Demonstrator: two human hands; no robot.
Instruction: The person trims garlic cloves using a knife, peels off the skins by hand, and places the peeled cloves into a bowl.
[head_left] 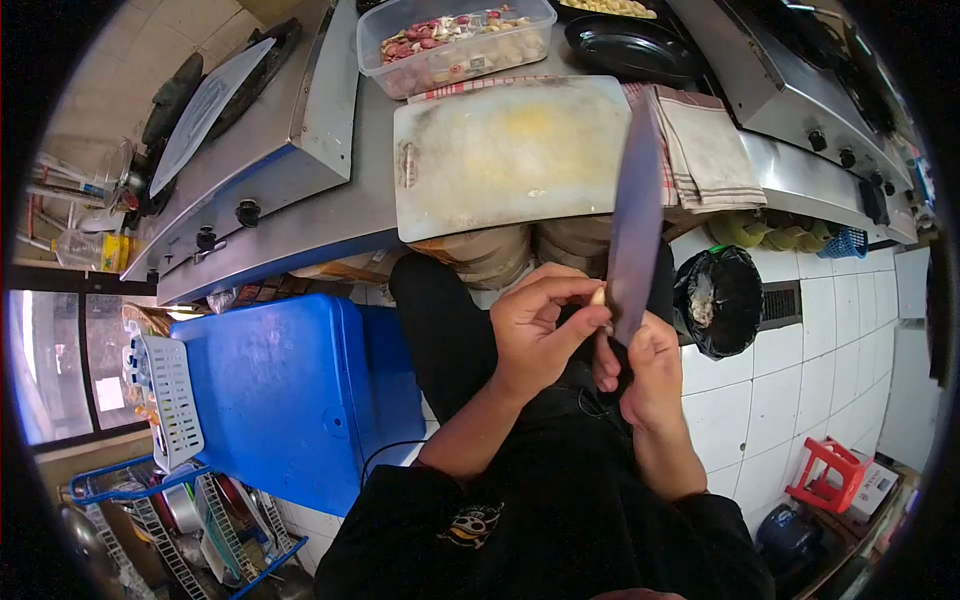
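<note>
My left hand (540,325) pinches a small pale clove, apparently garlic (598,296), between thumb and fingertips. Wrapped round the handle of a large kitchen knife (637,220) is my right hand (650,375). The broad blade points up and away from me, its lower part right beside the clove; whether it touches cannot be made out. My fingers hide most of the handle. Beyond my hands lies a worn white cutting board (515,150) on the counter. Behind it stands a clear plastic tub (455,45) of shallots and garlic.
A black plate (632,50) and a dish of pale cloves (610,8) are behind the board. A folded cloth (705,150) lies at its right. Steel stoves flank the counter. A black-lined bin (735,310) stands right, a blue box (270,390) left.
</note>
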